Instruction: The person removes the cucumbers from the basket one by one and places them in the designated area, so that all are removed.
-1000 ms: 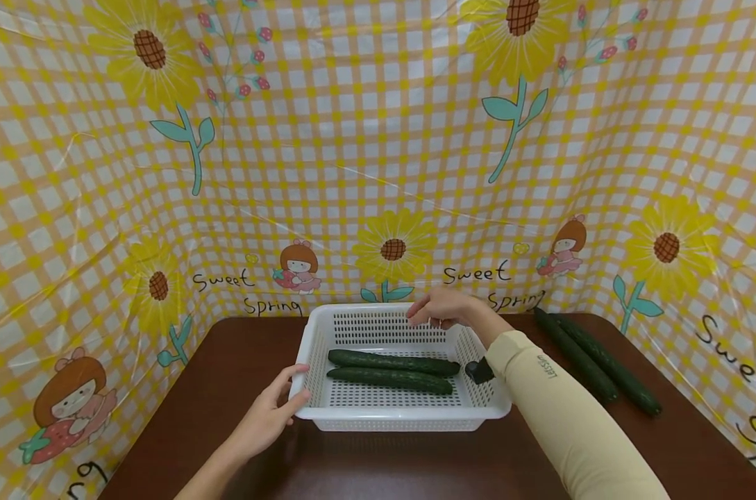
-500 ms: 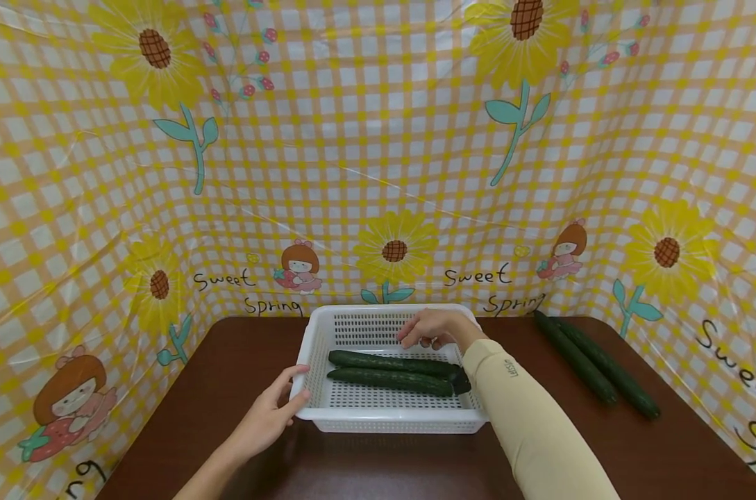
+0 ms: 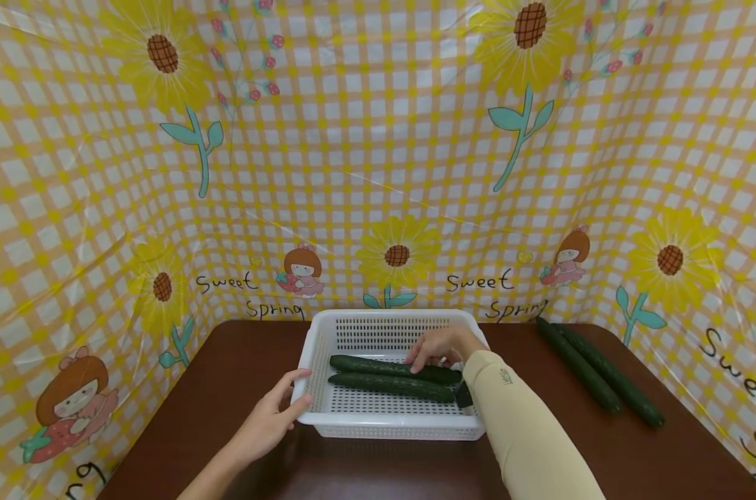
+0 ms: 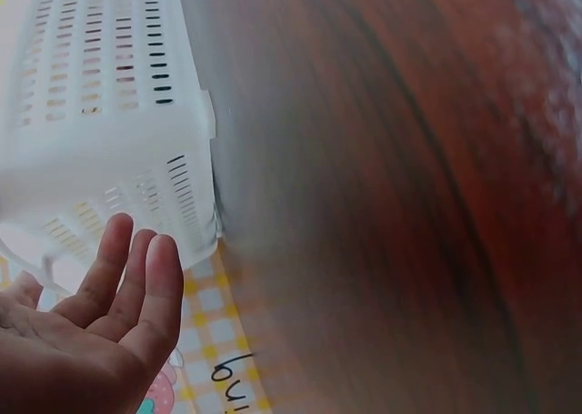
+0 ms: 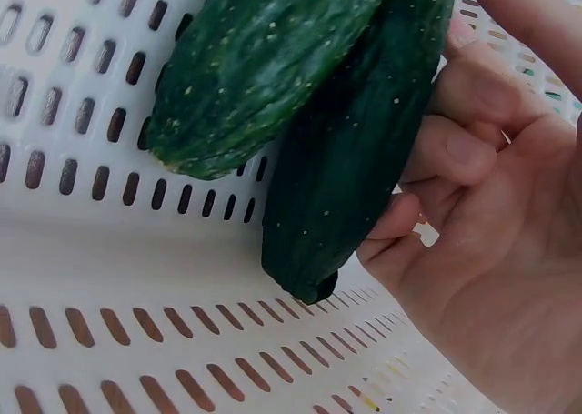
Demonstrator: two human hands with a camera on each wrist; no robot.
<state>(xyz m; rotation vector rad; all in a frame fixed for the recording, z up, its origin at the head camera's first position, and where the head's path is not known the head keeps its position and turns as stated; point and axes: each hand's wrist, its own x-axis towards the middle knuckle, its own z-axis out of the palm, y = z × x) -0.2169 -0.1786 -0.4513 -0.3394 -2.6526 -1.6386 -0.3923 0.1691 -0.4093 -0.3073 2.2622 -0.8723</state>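
Observation:
A white perforated plastic basket (image 3: 390, 419) stands on the table with two dark green cucumbers lying side by side in it. My left hand (image 3: 268, 420) holds its left rim, the thumb and index fingertip on the edge; in the left wrist view the other fingers (image 4: 162, 291) extend along the outside. Inside the basket, my right hand (image 3: 443, 345) is over the farther cucumber (image 3: 365, 364), thumb on its near side. The right wrist view shows curled fingers (image 5: 464, 150) against that cucumber's flank. The nearer cucumber (image 3: 384, 383) lies just in front of it.
Two more cucumbers, one on the left (image 3: 577, 364) and one on the right (image 3: 615, 378), lie together on the brown table (image 3: 365, 472), right of the basket. A checked, flower-printed cloth (image 3: 353, 173) surrounds the table at the back and sides.
My right hand has come down from above the basket's far right side to the farther cucumber, its fingers closing on it. The left hand stays on the rim.

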